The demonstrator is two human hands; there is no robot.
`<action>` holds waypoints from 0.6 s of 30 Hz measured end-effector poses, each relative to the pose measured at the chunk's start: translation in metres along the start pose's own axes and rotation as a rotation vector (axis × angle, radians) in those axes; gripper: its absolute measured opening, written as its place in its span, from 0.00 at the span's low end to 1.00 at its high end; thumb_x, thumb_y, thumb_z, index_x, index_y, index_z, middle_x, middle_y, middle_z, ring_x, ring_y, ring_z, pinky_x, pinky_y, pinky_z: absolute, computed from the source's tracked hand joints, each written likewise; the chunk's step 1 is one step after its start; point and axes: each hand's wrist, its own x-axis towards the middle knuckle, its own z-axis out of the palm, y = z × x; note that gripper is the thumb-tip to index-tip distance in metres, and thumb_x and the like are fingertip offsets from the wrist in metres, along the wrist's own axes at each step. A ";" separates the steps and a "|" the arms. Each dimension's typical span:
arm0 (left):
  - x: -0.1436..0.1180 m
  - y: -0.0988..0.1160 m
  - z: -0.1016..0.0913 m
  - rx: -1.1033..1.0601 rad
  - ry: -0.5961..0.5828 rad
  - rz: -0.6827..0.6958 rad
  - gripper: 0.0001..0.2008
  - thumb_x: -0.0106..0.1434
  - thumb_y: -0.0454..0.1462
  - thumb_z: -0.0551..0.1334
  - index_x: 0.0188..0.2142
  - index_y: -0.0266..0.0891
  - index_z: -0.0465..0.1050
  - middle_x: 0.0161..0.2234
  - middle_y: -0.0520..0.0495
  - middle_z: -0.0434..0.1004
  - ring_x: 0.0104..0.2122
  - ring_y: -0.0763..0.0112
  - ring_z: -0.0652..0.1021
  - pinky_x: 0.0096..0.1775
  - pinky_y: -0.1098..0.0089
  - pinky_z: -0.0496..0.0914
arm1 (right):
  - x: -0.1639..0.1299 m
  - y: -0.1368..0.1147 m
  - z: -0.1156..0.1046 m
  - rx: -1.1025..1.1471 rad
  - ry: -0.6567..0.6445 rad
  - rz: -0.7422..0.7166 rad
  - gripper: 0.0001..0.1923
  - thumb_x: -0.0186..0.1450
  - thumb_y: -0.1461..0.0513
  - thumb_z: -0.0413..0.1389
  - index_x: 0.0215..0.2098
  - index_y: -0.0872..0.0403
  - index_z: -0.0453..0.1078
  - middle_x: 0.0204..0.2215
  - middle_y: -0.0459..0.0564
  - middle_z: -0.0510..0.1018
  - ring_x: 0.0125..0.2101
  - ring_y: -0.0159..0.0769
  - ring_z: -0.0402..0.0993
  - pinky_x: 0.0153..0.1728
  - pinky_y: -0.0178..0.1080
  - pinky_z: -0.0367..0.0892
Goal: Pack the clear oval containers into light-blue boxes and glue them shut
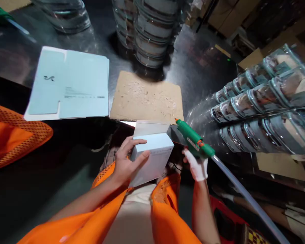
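Observation:
My left hand is closed around the left side of a pale blue-white carton, held in front of my body. The carton's flap stands up at the far end. In my gloved right hand is a green glue gun with an orange tip and a long clear glue stick out of its back. The tip points at the near right corner of a brown cardboard piece marked with dried glue. Part of my right hand's grip is hidden beneath the gun.
Flat, unfolded pale blue cartons lie stacked at left. Clear round containers stand in stacks at the back and in rows at right on the dark shiny table. At left shows another person's orange mesh garment.

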 end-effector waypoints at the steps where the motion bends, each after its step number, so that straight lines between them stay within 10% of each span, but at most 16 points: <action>1: 0.000 0.000 0.000 -0.017 -0.009 -0.006 0.14 0.65 0.48 0.71 0.44 0.43 0.83 0.48 0.44 0.80 0.46 0.60 0.81 0.43 0.67 0.74 | 0.012 -0.004 0.006 0.077 -0.002 0.052 0.22 0.55 0.44 0.72 0.33 0.53 0.78 0.22 0.47 0.81 0.16 0.32 0.68 0.17 0.37 0.68; 9: 0.000 0.000 -0.006 -0.150 -0.045 -0.010 0.11 0.65 0.45 0.71 0.44 0.43 0.82 0.44 0.47 0.78 0.43 0.62 0.79 0.45 0.67 0.73 | 0.096 -0.009 0.016 0.004 -0.106 0.375 0.34 0.65 0.34 0.58 0.27 0.56 0.78 0.19 0.56 0.81 0.18 0.40 0.75 0.21 0.40 0.72; 15: 0.005 0.001 -0.006 -0.228 -0.085 -0.062 0.11 0.64 0.45 0.71 0.43 0.43 0.82 0.43 0.46 0.78 0.42 0.62 0.79 0.43 0.67 0.74 | 0.054 -0.017 -0.003 -0.208 0.163 0.005 0.21 0.61 0.43 0.67 0.34 0.52 0.81 0.29 0.51 0.85 0.33 0.41 0.81 0.38 0.40 0.76; 18: 0.007 0.001 -0.004 -0.253 -0.141 -0.074 0.12 0.64 0.47 0.71 0.41 0.43 0.81 0.42 0.46 0.78 0.40 0.62 0.79 0.42 0.67 0.74 | 0.023 -0.027 0.015 0.117 -0.054 0.043 0.26 0.55 0.46 0.73 0.45 0.52 0.84 0.41 0.52 0.89 0.41 0.44 0.84 0.46 0.43 0.79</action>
